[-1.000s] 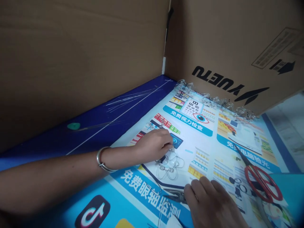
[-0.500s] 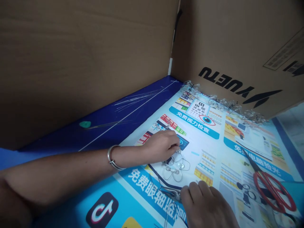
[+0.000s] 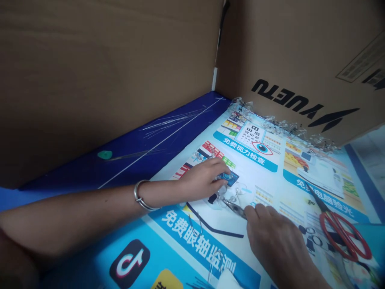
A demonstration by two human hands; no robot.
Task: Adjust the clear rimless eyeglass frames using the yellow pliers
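My left hand is low over the printed sheet, its fingers curled round part of a beaded wire piece. Thin wire loops with clear beads show beside its thumb; the exact grip is hidden. From the right, my right hand holds small pliers by the handles, which its fingers cover. The narrow jaws reach the wire and a bead just below my left thumb. Bent wire pieces lie on the sheet nearer to me, with more wire loops at the bottom edge.
Red-handled scissors lie at the right. Clear beaded wire pieces line the back edge against a cardboard wall. Straight wires and a small green lump lie on the blue strip beside the left cardboard wall.
My right hand has moved up and forward, bringing the pliers to the beaded wire by my left hand. My left thumb and index finger have parted slightly.
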